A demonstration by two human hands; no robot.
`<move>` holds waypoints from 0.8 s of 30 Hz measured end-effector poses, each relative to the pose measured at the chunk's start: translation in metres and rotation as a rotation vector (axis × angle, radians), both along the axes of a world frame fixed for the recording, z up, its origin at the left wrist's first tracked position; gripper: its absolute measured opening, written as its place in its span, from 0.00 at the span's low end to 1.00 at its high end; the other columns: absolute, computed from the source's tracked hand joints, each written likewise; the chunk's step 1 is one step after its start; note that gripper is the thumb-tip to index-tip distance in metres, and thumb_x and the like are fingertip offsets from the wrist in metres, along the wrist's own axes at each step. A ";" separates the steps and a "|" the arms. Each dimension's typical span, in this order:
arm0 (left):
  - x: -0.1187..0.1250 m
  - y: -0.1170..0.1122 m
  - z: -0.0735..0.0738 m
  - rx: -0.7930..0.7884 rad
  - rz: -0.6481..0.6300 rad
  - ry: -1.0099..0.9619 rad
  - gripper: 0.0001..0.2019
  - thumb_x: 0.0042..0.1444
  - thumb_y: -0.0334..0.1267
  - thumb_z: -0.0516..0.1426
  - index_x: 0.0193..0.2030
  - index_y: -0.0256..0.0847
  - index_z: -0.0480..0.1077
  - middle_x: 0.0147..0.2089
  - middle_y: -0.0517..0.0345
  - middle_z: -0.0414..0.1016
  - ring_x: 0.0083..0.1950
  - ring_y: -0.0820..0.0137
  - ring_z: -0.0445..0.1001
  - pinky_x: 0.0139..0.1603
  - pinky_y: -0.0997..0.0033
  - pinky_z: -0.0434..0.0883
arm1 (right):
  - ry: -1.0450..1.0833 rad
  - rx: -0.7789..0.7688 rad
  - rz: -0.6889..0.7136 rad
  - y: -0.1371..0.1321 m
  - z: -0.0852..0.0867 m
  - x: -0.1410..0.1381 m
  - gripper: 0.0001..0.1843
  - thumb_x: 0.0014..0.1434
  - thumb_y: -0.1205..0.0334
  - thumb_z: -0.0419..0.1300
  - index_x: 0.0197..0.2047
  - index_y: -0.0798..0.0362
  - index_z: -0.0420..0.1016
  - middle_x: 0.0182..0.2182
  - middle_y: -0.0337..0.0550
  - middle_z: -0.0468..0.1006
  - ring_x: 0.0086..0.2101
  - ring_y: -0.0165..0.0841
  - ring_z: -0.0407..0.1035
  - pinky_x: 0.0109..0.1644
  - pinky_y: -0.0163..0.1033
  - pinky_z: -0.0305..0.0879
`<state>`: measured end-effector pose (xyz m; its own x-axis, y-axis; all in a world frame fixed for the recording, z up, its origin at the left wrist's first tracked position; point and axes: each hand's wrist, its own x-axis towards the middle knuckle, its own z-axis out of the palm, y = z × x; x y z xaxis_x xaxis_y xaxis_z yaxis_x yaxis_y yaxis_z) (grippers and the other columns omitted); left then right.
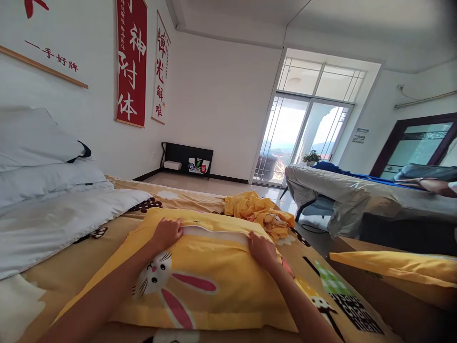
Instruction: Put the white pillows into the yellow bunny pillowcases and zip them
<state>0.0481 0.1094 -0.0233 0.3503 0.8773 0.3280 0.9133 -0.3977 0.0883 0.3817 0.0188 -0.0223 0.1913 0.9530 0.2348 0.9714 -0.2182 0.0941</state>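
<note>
"While gripping with left hand [166, 235] and right hand [263, 250] alike, where to find the yellow pillow [239, 281]?"

"On the bed [69, 267], set in from its right edge and short of its far edge. Mostly on the near side of both hands — toward the body, not away."

"And the long axis?"

"Crosswise, left to right, much like the white strip [214, 233] along the far side. Stretched from one hand to the other, with a slight slope down rightward."

"Nearer to the left or to the right?"

"Equally near: clamped on the fabric at both ends of the strip, well apart from each other. Impossible to tell the depth of the grip under the edge."

"Anything about?"

"Crumpled yellow cloth [246, 206] just beyond, toward the bed's far right corner. White pillows [46, 181] along the left side — apart from the left hand."
</note>
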 end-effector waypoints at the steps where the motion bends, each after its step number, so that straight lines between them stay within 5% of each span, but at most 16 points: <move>1: 0.002 0.000 0.002 0.020 0.021 -0.017 0.17 0.61 0.39 0.48 0.45 0.36 0.75 0.39 0.42 0.81 0.43 0.55 0.77 0.47 0.60 0.65 | -0.001 0.015 -0.022 0.002 0.005 -0.002 0.19 0.66 0.65 0.43 0.50 0.57 0.72 0.38 0.56 0.80 0.39 0.43 0.76 0.37 0.41 0.63; 4: 0.002 0.001 0.023 0.112 0.073 -0.083 0.22 0.66 0.41 0.41 0.45 0.38 0.75 0.41 0.44 0.80 0.44 0.57 0.77 0.42 0.65 0.65 | -0.023 0.097 -0.076 0.004 0.036 -0.005 0.20 0.67 0.66 0.41 0.50 0.57 0.72 0.38 0.58 0.80 0.40 0.43 0.76 0.38 0.41 0.64; 7: -0.005 0.002 0.063 0.236 0.108 -0.159 0.25 0.68 0.43 0.37 0.50 0.38 0.72 0.45 0.44 0.79 0.47 0.58 0.76 0.44 0.65 0.64 | -0.082 0.196 -0.111 -0.001 0.080 -0.007 0.22 0.69 0.62 0.37 0.51 0.57 0.71 0.39 0.58 0.79 0.40 0.43 0.76 0.39 0.42 0.64; 12: -0.020 0.004 0.117 0.291 0.091 -0.092 0.21 0.65 0.46 0.43 0.44 0.40 0.74 0.35 0.48 0.79 0.39 0.58 0.76 0.36 0.67 0.61 | -0.171 0.183 -0.025 -0.010 0.130 -0.016 0.18 0.68 0.63 0.43 0.45 0.57 0.74 0.36 0.54 0.79 0.40 0.41 0.75 0.42 0.41 0.62; 15: -0.027 0.001 0.124 0.362 0.129 -0.126 0.21 0.66 0.46 0.41 0.44 0.41 0.73 0.35 0.50 0.78 0.38 0.60 0.75 0.34 0.69 0.59 | -0.192 0.206 -0.034 -0.010 0.134 -0.019 0.22 0.68 0.63 0.39 0.49 0.60 0.72 0.39 0.58 0.78 0.41 0.45 0.74 0.42 0.44 0.62; 20: -0.029 -0.006 0.122 0.230 0.006 0.075 0.18 0.64 0.45 0.44 0.35 0.43 0.73 0.31 0.53 0.77 0.35 0.62 0.75 0.30 0.70 0.56 | -0.173 0.113 0.036 -0.001 0.118 -0.013 0.13 0.63 0.63 0.50 0.40 0.55 0.75 0.34 0.53 0.79 0.37 0.42 0.75 0.38 0.40 0.62; 24: -0.031 -0.001 0.113 0.296 0.061 0.055 0.20 0.64 0.45 0.43 0.41 0.42 0.73 0.32 0.50 0.77 0.36 0.59 0.74 0.33 0.68 0.59 | -0.161 0.183 -0.003 0.006 0.109 -0.001 0.19 0.68 0.60 0.42 0.44 0.56 0.73 0.35 0.57 0.79 0.38 0.45 0.75 0.38 0.42 0.61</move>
